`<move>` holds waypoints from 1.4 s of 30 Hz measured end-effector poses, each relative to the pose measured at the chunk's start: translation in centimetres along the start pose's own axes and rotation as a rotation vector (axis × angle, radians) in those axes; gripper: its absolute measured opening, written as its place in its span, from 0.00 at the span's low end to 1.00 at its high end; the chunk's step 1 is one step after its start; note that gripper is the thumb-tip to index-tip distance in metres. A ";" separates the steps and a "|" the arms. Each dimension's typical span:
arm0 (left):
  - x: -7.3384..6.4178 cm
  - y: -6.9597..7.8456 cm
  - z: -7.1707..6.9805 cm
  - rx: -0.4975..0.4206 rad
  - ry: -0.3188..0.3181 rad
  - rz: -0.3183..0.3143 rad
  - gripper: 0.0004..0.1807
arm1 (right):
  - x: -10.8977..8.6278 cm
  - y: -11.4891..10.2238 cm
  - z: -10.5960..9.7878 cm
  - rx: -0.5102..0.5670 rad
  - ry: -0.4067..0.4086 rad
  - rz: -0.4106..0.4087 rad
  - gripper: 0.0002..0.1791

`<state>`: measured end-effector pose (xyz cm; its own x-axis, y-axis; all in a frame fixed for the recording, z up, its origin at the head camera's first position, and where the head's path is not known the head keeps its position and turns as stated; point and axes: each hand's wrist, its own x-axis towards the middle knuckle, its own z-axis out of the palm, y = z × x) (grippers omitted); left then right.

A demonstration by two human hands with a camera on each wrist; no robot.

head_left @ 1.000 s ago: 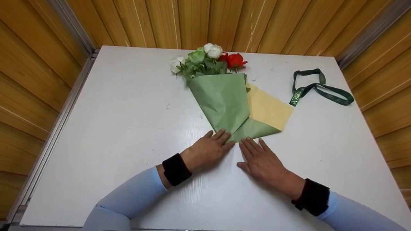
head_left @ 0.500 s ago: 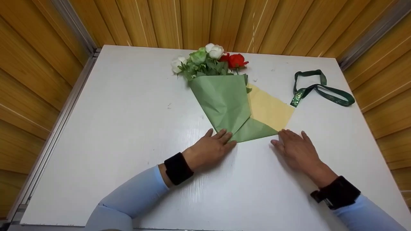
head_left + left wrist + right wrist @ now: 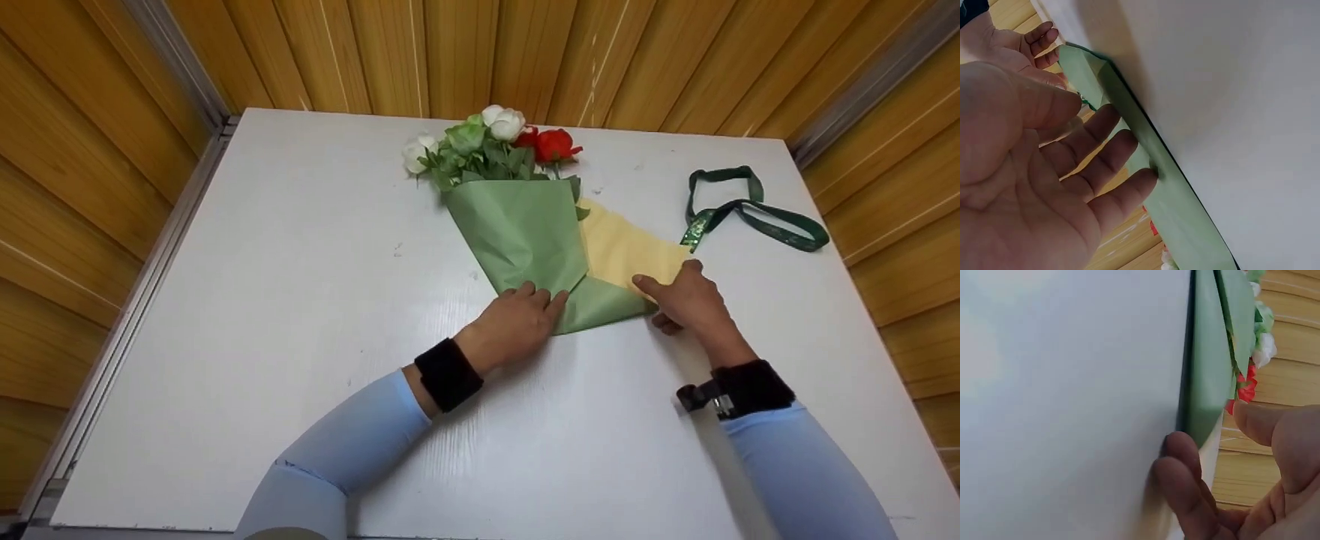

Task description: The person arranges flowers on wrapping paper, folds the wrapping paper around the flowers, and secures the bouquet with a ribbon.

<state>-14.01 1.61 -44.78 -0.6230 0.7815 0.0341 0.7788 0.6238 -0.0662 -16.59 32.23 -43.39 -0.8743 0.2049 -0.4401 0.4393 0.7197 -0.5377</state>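
A bouquet of white, green and red flowers (image 3: 504,124) lies on the white table, its stems inside green wrapping paper (image 3: 517,225). At its right, an unfolded flap shows the pale yellow side of the paper (image 3: 622,244). My left hand (image 3: 514,326) rests its fingertips on the lower, narrow end of the green fold. My right hand (image 3: 690,304) is at the flap's right corner, thumb above the paper and fingers at its edge. In the right wrist view the thumb (image 3: 1258,422) stands apart from the fingers (image 3: 1182,478).
A dark green ribbon (image 3: 780,225) lies in loose loops at the right, its patterned end near the flap's upper corner. Wood-look panels (image 3: 450,60) rise behind the table and at both sides.
My right hand has moved right from the wrap's bottom tip to the flap's outer corner, its thumb now over the yellow side. My left hand has shifted slightly up and right.
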 end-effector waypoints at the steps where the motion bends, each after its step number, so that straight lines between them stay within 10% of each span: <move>1: 0.2 0.0 0.0 0.004 -0.002 -0.003 0.24 | 0.1 0.1 0.0 0.057 -0.004 0.011 0.57; 10: 0.5 -0.1 0.4 0.016 0.035 -0.009 0.14 | 1.2 1.3 -0.4 0.219 0.012 0.008 0.23; 25: -0.2 0.2 0.6 -0.055 0.055 -0.046 0.16 | -0.1 0.2 2.4 0.612 0.213 -0.013 0.29; 30: -0.4 0.4 0.5 -0.068 0.022 -0.077 0.20 | -1.0 -0.2 2.5 0.312 0.425 -0.111 0.38; 34: -0.5 0.4 0.7 -0.031 0.012 -0.092 0.21 | -2.0 -0.8 4.0 -0.044 0.553 -0.535 0.34; 38: -0.3 0.2 0.6 -0.014 -0.084 -0.117 0.26 | -3.7 -1.4 6.8 -0.453 0.287 -0.927 0.36; 42: -0.7 0.0 0.2 0.046 -0.166 -0.139 0.28 | -4.7 -1.4 8.9 -0.702 -0.022 -0.970 0.41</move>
<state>-13.54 1.07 -45.05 -0.7303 0.6728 -0.1183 0.6831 0.7207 -0.1178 -11.28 24.35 -46.91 -0.7722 -0.6298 -0.0840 -0.6158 0.7744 -0.1455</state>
